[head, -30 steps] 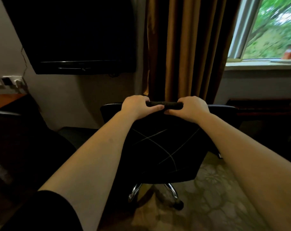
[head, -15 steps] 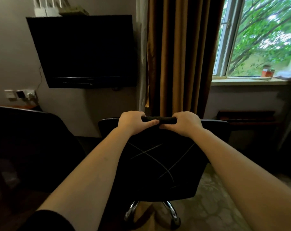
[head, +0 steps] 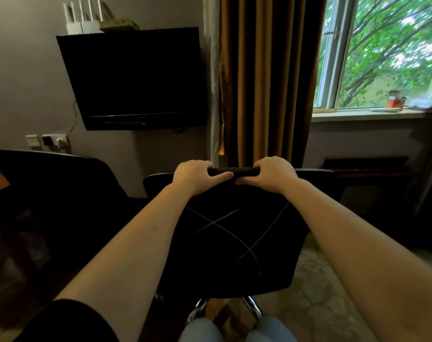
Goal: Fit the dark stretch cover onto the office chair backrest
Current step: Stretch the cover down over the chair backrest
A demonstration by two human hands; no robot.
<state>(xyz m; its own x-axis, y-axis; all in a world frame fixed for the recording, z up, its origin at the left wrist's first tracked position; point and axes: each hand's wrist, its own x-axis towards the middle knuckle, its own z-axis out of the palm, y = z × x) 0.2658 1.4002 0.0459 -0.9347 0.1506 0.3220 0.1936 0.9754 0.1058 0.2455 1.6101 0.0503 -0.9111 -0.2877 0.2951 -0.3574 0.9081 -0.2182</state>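
The black office chair backrest (head: 232,243), with pale crossed stitching, faces me at the centre. Along its top edge lies a bunched roll of dark stretch cover (head: 233,171). My left hand (head: 194,175) grips the roll's left end, thumb stretched under it. My right hand (head: 271,172) grips its right end, fingers curled over the top. The chair's armrests show dark on both sides behind my hands. Chrome base legs (head: 200,308) show below the backrest.
A second dark chair (head: 49,183) stands at the left. A wall-mounted TV (head: 135,80) hangs ahead, brown curtain (head: 266,80) beside it, window (head: 382,53) at right with a sill. Patterned carpet (head: 316,287) lies under the chair. My knees (head: 237,330) are at the bottom edge.
The view has tilted upward, showing more of the TV and window. Both hands keep the same grip on the rolled cover at the backrest top.
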